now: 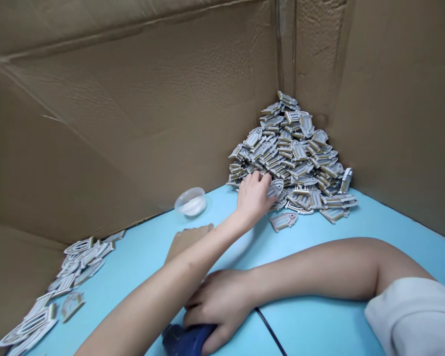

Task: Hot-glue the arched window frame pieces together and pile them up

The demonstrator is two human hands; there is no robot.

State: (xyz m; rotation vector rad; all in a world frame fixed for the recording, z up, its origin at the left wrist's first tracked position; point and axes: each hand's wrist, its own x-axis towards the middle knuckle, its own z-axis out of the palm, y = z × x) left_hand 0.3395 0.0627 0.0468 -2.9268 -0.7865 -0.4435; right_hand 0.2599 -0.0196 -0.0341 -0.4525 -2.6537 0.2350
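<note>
My left hand (255,196) reaches out to the lower left side of a big heap of small white and brown arched pieces (289,148). Its fingers are spread against a piece (275,188) at the heap's foot. Near the bottom of the view my right hand (220,306) is wrapped round a dark blue object (188,340), partly cut off by the frame edge. My left forearm crosses over in front of the right fingertips. One loose piece (284,221) lies flat just in front of the heap.
A clear round dish (191,201) with white contents stands by the cardboard wall (152,123). A cardboard piece (185,241) lies partly under my left forearm. More arched pieces (74,267) lie at the left. A black cable (270,330) runs beside my right wrist over the blue surface (319,321).
</note>
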